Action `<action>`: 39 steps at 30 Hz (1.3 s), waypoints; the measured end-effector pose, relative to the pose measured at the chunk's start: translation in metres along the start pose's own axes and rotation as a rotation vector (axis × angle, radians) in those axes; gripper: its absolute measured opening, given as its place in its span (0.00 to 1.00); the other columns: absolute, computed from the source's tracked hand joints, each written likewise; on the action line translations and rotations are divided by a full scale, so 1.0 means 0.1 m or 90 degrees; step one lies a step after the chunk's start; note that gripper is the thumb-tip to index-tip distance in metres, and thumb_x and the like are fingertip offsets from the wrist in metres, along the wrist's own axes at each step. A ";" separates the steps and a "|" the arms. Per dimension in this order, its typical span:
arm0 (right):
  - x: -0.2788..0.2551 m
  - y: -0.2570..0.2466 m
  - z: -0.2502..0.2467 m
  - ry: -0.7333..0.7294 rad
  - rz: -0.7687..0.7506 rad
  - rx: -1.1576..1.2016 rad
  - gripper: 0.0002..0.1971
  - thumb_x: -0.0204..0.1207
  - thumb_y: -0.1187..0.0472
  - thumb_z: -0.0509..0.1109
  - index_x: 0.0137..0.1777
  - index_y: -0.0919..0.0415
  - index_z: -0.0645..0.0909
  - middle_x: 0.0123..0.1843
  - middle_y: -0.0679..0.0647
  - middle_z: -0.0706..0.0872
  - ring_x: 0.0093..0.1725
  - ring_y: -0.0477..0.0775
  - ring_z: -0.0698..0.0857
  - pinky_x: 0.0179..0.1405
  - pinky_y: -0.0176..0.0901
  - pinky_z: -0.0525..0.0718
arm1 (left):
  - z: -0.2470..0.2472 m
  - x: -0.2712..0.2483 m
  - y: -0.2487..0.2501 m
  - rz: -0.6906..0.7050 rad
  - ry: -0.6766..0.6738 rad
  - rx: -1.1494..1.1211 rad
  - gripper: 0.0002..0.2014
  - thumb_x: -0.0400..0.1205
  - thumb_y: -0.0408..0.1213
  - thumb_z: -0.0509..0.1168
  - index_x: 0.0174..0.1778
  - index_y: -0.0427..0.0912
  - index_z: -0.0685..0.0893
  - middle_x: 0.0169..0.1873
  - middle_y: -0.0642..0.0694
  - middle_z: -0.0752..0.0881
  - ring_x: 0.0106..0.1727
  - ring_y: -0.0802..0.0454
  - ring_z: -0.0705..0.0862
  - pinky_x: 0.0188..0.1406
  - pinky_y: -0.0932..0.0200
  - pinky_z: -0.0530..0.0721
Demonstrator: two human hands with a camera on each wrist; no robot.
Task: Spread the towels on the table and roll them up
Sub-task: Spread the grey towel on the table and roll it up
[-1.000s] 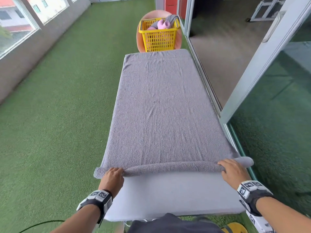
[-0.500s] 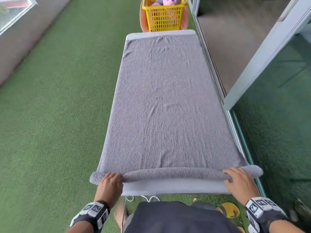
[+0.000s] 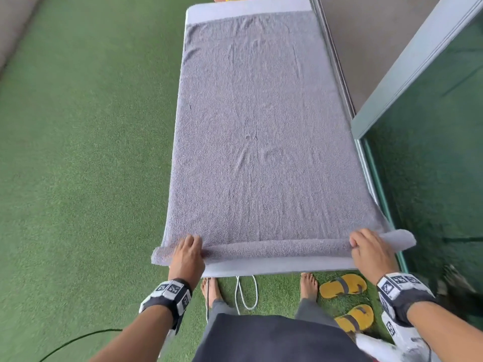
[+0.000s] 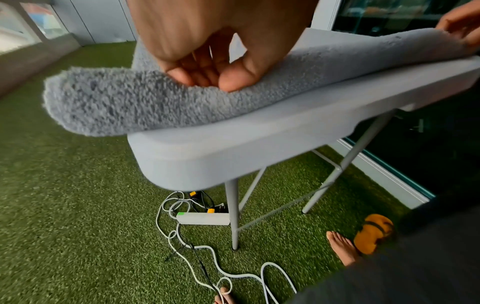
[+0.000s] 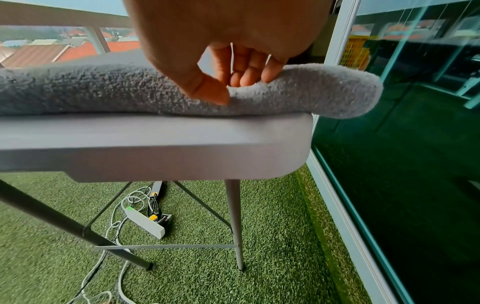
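Long grey surface [image 3: 251, 7], covered nearly end to end by the grey towel [image 3: 258, 131], flat and smooth. Spreading done, by the look of it; rolling barely begun, only a thin roll [image 3: 277, 248] formed along the near edge, ends overhanging both sides. Almost the whole length left to roll. Left hand [image 3: 187, 253] and right hand [image 3: 371, 250] at opposite ends of that roll, fingers curled over it, thumbs tucked against its near face.
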State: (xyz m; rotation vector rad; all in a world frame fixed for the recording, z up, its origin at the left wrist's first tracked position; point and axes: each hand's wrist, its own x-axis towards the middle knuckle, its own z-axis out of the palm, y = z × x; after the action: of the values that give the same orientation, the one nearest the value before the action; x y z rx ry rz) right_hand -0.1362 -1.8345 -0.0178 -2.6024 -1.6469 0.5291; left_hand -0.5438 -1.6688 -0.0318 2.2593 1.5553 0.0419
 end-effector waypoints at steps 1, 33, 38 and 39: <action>-0.03 -0.01 0.03 -0.008 0.002 -0.007 0.19 0.64 0.71 0.72 0.38 0.49 0.66 0.39 0.44 0.72 0.40 0.50 0.73 0.41 0.41 0.72 | 0.04 -0.02 0.00 0.002 -0.029 0.020 0.14 0.67 0.19 0.63 0.45 0.38 0.77 0.39 0.48 0.76 0.38 0.52 0.70 0.39 0.56 0.80; 0.14 0.23 0.13 0.010 -0.024 0.025 0.20 0.70 0.69 0.73 0.63 0.60 0.81 0.62 0.53 0.82 0.63 0.56 0.80 0.69 0.56 0.79 | 0.19 0.05 -0.11 0.081 0.037 0.022 0.24 0.67 0.22 0.75 0.60 0.32 0.83 0.55 0.37 0.86 0.57 0.39 0.82 0.62 0.45 0.82; 0.28 0.22 0.06 0.014 0.004 0.024 0.16 0.71 0.67 0.70 0.59 0.58 0.85 0.58 0.52 0.87 0.57 0.56 0.81 0.64 0.57 0.77 | 0.07 0.33 -0.11 0.086 0.051 -0.041 0.08 0.73 0.30 0.64 0.44 0.38 0.87 0.39 0.45 0.89 0.40 0.47 0.86 0.47 0.50 0.86; 0.33 0.22 0.01 0.008 0.009 -0.004 0.15 0.70 0.64 0.70 0.57 0.55 0.86 0.56 0.49 0.88 0.55 0.54 0.81 0.61 0.56 0.75 | 0.03 0.39 -0.12 0.081 0.027 -0.045 0.12 0.74 0.36 0.58 0.42 0.40 0.87 0.37 0.48 0.88 0.38 0.49 0.84 0.44 0.50 0.86</action>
State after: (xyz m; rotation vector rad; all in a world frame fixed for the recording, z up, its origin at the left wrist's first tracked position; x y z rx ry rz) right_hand -0.1046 -1.8149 -0.0325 -2.6177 -1.6317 0.5083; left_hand -0.5387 -1.6313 -0.0459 2.3125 1.4064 0.1785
